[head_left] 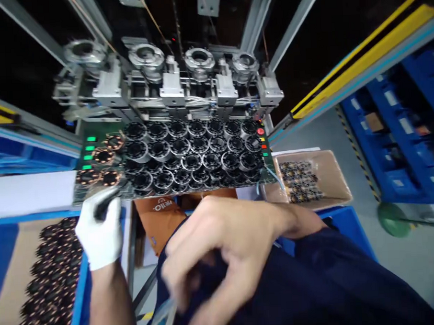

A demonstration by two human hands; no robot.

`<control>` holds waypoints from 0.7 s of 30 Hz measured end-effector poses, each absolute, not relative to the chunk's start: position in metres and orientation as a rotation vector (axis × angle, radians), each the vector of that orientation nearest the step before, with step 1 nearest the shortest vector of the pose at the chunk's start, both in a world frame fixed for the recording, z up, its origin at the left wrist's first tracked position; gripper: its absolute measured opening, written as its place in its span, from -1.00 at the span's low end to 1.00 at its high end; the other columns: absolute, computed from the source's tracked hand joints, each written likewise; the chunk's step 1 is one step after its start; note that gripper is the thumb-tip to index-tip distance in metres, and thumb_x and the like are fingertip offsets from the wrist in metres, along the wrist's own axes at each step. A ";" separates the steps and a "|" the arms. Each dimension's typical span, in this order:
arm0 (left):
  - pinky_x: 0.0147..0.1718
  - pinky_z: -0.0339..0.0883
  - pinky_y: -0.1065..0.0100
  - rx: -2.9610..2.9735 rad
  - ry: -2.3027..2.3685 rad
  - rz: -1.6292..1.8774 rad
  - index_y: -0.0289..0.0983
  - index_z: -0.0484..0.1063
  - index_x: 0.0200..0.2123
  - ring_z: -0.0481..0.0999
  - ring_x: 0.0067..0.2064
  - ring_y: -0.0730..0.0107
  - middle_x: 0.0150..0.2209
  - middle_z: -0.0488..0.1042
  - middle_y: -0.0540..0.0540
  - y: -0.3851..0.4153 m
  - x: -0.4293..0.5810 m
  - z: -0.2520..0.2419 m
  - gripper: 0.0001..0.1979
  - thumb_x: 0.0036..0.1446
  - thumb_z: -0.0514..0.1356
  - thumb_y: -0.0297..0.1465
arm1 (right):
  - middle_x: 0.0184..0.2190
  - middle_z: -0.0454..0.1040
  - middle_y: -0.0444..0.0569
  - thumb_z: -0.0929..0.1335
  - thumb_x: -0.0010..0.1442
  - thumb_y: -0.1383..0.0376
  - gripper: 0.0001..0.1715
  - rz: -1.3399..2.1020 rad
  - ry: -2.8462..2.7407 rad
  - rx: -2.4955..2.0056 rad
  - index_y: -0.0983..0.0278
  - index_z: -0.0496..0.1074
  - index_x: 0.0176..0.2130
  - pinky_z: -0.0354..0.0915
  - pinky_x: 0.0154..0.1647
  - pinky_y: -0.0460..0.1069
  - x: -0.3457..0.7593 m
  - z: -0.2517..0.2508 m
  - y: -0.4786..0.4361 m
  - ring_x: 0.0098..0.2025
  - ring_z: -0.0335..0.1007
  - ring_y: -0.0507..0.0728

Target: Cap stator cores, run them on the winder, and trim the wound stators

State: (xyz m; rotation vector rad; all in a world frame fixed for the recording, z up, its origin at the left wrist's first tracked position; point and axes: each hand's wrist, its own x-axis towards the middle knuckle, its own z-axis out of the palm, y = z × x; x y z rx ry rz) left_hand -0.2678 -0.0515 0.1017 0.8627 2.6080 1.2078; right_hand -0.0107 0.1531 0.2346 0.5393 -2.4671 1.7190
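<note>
A block of dark metal cylinders (199, 145) stands in close rows on a green surface (103, 127), their open ends facing up. Directly left of the block, on the same surface, lie several copper-wound parts (103, 156), with small green lights (90, 148) farther left of it.

The left hand (101, 225), in a white glove, is just beside the block's near left corner. Its thumb and fingers curve with a gap between them, and a dark shape shows there; whether they pinch anything, I cannot tell. The right hand (215, 249), bare and blurred, hangs in front of the block, toward the body, its fingers loosely bent and the thumb spread away from them. A pale flat thing (163, 324) shows near those fingertips, and contact is unclear.

Behind the block runs a machine with four round metal heads (146, 54). In front of it and lower hangs an orange bag (158, 220). Right of the block, an open carton (334, 176) holds rows of wound parts (300, 182). Left of the block and nearer the body, many black-and-copper parts (53, 280) fill another box (13, 267).
</note>
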 end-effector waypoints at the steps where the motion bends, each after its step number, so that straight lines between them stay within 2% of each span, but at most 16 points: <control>1: 0.59 0.36 -0.05 0.980 2.623 1.213 0.05 0.68 0.24 0.62 0.45 0.04 0.35 0.68 0.05 -0.048 -0.268 0.109 -0.63 0.45 0.30 -0.12 | -0.16 0.71 -0.18 0.58 0.50 0.07 -0.75 1.588 -2.491 0.479 0.20 0.66 -0.07 0.43 -0.16 -0.10 -0.011 0.232 0.161 -0.20 0.61 -0.01; 3: 0.59 0.36 -0.09 1.294 2.591 1.210 0.03 0.65 0.23 0.59 0.47 0.05 0.37 0.64 -0.03 -0.041 -0.265 0.122 -0.69 0.50 0.31 -0.16 | -0.11 0.71 -0.07 0.50 0.57 0.09 -0.77 1.170 -2.614 0.155 0.19 0.66 -0.06 0.49 -0.08 0.03 -0.005 0.223 0.177 -0.10 0.62 0.12; 5: 0.56 0.40 -0.15 1.577 2.514 1.152 0.05 0.62 0.23 0.56 0.48 0.02 0.40 0.59 -0.10 -0.028 -0.259 0.133 -0.71 0.52 0.34 -0.18 | 0.01 0.70 0.05 0.46 0.59 0.13 -0.82 0.725 -2.698 -0.265 0.14 0.68 -0.01 0.53 0.10 0.17 0.006 0.212 0.190 0.07 0.61 0.27; 8: 0.59 0.32 -0.25 1.801 2.450 0.923 0.13 0.63 0.24 0.41 0.58 -0.09 0.50 0.48 -0.09 0.003 -0.245 0.140 -0.66 0.47 0.40 -0.08 | 0.28 0.62 0.15 0.43 0.59 0.11 -0.75 0.364 -2.710 -0.693 0.05 0.69 0.13 0.47 0.41 0.33 0.024 0.192 0.203 0.34 0.49 0.40; 11: 0.63 0.17 -0.33 1.987 2.378 0.646 0.19 0.67 0.27 0.23 0.68 -0.23 0.62 0.34 -0.02 0.043 -0.233 0.138 -0.61 0.45 0.39 0.02 | 0.46 0.49 0.16 0.40 0.59 0.02 -0.65 0.199 -2.777 -0.834 0.06 0.67 0.20 0.37 0.54 0.36 0.027 0.176 0.208 0.50 0.36 0.45; 13: 0.60 0.16 -0.41 2.145 2.308 0.558 0.12 0.70 0.26 0.24 0.66 -0.34 0.65 0.30 -0.08 0.066 -0.229 0.135 -0.62 0.49 0.36 0.00 | 0.52 0.42 0.18 0.41 0.59 0.02 -0.63 0.140 -2.809 -0.789 0.09 0.66 0.21 0.33 0.58 0.38 0.022 0.169 0.210 0.55 0.29 0.47; 17: 0.46 0.34 -0.51 2.372 2.215 0.608 -0.12 0.78 0.01 0.38 0.55 -0.51 0.59 0.39 -0.27 0.087 -0.229 0.133 -0.78 0.44 0.45 -0.16 | 0.53 0.43 0.21 0.51 0.53 0.11 -0.70 0.103 -2.777 -0.610 0.12 0.67 0.17 0.30 0.57 0.51 0.008 0.159 0.217 0.54 0.31 0.52; 19: 0.38 0.46 -0.45 2.414 2.170 0.661 -0.15 0.78 -0.11 0.47 0.49 -0.48 0.53 0.47 -0.28 0.084 -0.231 0.136 -0.86 0.38 0.50 -0.24 | 0.48 0.50 0.20 0.56 0.48 0.18 -0.81 0.100 -2.765 -0.523 0.14 0.69 0.05 0.28 0.58 0.56 0.006 0.157 0.219 0.51 0.36 0.53; 21: 0.25 0.59 -0.32 2.390 2.135 0.741 -0.16 0.75 -0.15 0.60 0.36 -0.37 0.41 0.59 -0.28 0.073 -0.233 0.143 -0.90 0.38 0.50 -0.27 | 0.46 0.53 0.18 0.57 0.47 0.23 -0.92 0.099 -2.765 -0.441 0.15 0.69 -0.04 0.25 0.59 0.59 0.008 0.163 0.219 0.50 0.39 0.53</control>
